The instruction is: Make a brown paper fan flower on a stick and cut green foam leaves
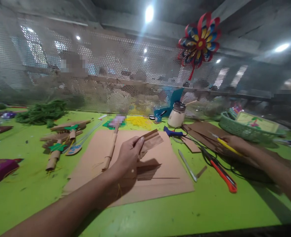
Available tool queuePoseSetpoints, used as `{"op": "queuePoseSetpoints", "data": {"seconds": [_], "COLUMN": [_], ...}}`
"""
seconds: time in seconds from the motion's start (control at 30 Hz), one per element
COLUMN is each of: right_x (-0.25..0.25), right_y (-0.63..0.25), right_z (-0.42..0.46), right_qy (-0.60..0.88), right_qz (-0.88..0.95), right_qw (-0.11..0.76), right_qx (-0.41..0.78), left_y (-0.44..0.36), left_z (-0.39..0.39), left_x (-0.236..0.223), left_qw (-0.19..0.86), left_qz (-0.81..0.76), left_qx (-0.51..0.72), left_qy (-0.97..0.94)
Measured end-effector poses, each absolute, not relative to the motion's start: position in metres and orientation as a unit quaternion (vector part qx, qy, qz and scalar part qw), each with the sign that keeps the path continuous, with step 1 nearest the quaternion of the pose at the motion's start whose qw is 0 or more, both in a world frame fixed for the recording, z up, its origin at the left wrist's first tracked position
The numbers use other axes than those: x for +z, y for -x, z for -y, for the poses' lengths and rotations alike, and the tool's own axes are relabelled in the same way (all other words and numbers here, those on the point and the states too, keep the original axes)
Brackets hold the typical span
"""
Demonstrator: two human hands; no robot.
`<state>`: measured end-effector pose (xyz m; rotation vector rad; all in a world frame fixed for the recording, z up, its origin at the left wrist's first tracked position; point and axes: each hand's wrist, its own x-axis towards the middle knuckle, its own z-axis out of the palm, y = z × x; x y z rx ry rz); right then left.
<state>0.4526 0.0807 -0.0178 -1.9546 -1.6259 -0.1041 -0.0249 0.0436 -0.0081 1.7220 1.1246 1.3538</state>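
Paper (154, 141) is pinched in my left hand (128, 154) mid-frame, held above brown sheets (170, 164), probably to keep its folds clear. At right, my right hand (237, 144) grips a yellow tool (223, 143), tip outward. Beyond, a blue glue gun (174, 133) lies, likely for easy reach.

The left hand (129, 153) is hiding one end of the folded paper (153, 140) and part of the cardboard (133, 194). The right hand's (236, 144) fingers are blurring around the yellow tool (228, 146). The left edge is cutting off the purple thing (2, 171). Shapes behind the mesh (98, 49) are blurring.
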Motion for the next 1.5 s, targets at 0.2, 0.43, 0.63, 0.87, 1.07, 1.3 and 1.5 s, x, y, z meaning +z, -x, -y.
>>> {"op": "queuePoseSetpoints", "data": {"seconds": [0.2,0.43,0.63,0.87,1.07,1.3,1.5], "right_x": [0.024,0.031,0.008,0.004,0.003,-0.011,-0.015], "right_y": [-0.41,-0.206,-0.131,-0.132,-0.115,-0.103,-0.102], "right_z": [-0.04,0.05,0.066,0.069,0.066,0.066,0.058], "right_qy": [0.722,0.513,0.453,0.506,0.484,0.477,0.465], "right_qz": [0.582,0.489,0.511,0.547,0.534,0.427,0.439], "right_qw": [0.36,0.526,0.465,0.457,0.474,0.512,0.503], "right_qx": [0.099,0.47,0.564,0.486,0.506,0.572,0.581], "left_y": [0.025,0.025,0.033,0.042,0.037,0.048,0.035], "left_z": [-0.034,-0.026,-0.032,-0.042,-0.027,-0.034,-0.019], "left_x": [0.006,0.019,0.018,0.021,0.021,0.034,0.028], "left_qw": [0.3,0.257,0.194,0.148,0.096,0.135,0.155], "left_qz": [-0.446,-0.43,-0.423,-0.463,-0.438,-0.454,-0.44], "left_qx": [0.519,0.568,0.581,0.59,0.595,0.642,0.6], "left_qy": [-0.664,-0.653,-0.668,-0.644,-0.667,-0.603,-0.649]}}
